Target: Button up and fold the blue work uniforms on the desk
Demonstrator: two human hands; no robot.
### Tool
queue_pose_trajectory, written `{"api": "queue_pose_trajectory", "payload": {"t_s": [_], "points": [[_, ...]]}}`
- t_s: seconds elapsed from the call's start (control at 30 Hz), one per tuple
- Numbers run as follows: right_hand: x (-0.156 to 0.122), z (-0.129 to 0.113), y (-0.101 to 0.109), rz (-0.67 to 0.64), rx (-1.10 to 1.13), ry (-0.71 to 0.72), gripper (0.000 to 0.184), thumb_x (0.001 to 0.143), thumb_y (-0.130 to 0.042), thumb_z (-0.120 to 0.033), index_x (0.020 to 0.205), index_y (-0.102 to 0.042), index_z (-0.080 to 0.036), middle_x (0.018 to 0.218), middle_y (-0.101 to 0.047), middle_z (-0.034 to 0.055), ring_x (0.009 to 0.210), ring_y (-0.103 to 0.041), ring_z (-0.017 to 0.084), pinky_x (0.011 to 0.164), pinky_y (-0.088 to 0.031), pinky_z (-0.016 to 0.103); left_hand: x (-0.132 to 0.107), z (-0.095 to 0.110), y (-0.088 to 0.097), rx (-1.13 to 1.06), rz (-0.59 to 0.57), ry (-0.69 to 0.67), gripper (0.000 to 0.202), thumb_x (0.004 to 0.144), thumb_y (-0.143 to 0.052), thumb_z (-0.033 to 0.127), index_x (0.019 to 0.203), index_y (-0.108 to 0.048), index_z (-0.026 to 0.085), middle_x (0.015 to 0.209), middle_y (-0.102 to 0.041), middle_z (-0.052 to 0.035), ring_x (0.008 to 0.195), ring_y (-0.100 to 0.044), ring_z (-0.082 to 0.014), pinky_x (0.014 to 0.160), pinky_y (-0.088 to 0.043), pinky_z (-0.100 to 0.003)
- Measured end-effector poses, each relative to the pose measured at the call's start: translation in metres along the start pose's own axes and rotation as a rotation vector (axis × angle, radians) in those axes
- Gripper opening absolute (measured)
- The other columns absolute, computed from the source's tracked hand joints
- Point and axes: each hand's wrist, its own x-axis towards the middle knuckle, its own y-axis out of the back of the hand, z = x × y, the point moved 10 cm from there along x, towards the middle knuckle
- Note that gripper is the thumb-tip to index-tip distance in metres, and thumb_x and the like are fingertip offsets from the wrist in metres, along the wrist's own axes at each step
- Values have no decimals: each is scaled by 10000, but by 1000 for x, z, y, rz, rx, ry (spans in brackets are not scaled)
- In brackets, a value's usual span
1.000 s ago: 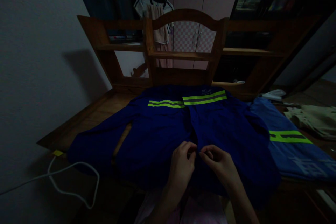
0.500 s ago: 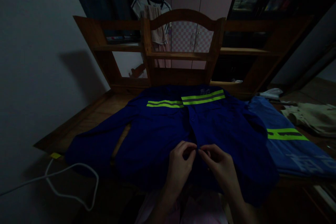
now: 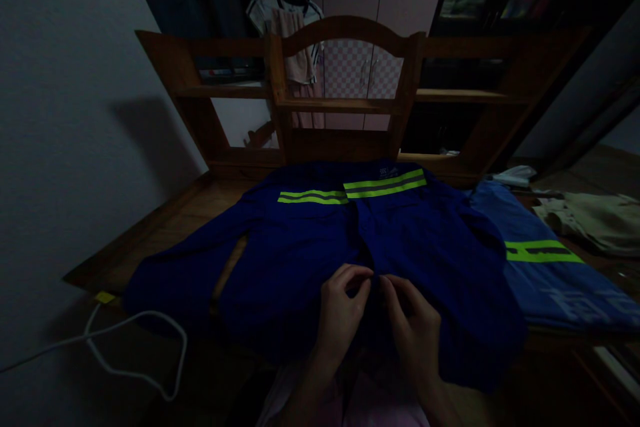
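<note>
A dark blue work jacket (image 3: pixel 300 253) with yellow-green reflective strips lies spread on the wooden desk (image 3: pixel 195 213), its collar end away from me. Along the front opening, my left hand (image 3: pixel 345 307) pinches the fabric edge between thumb and fingers. Close beside it, my right hand (image 3: pixel 415 320) has its thumb and fingertips closed on the other side of the same opening. The fingertips of both hands nearly meet. Whatever small part lies between them is too dark to make out. The jacket's left-side sleeve stretches toward the desk's left edge.
A folded lighter blue garment (image 3: pixel 545 273) with a reflective strip lies at the right, with beige cloth (image 3: pixel 590 220) beyond it. A wooden shelf frame (image 3: pixel 345 105) stands along the back. A white cable (image 3: pixel 185 353) loops at the lower left.
My right hand has turned, its fingers now pointing more forward and its wrist slightly further left. My left hand still pinches the jacket edge in nearly the same spot. The view shifted slightly.
</note>
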Motion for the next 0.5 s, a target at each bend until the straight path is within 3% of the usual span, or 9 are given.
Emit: {"api": "queue_pose_trajectory", "payload": {"t_s": [0.1, 0.23, 0.5], "points": [[4, 11, -7, -97, 54, -97, 258, 918, -478, -390, 1043, -628, -222, 728, -611, -15, 597, -549, 112, 551, -408, 219, 0, 3, 0, 31, -5, -25, 133, 852, -544, 193, 863, -676, 200, 909, -648, -31, 863, -624, -150, 772, -493, -239], [10, 12, -12, -181, 112, -107, 277, 894, -507, -404, 1017, -646, -199, 746, -636, 7, 625, -570, 130, 551, -418, 217, 1, 1, 1, 0, -6, -11, 137, 847, -551, 206, 864, -686, 196, 910, -657, -43, 864, -628, -161, 768, -498, -243], [10, 15, -7, -108, 53, -52, 217, 870, -555, -380, 928, -653, -194, 852, -657, 37, 749, -604, 156, 653, -456, 239, 1, -13, 1, -24, 25, 58, 132, 821, -576, 199, 866, -700, 193, 912, -681, -45, 862, -651, -169, 770, -520, -253]]}}
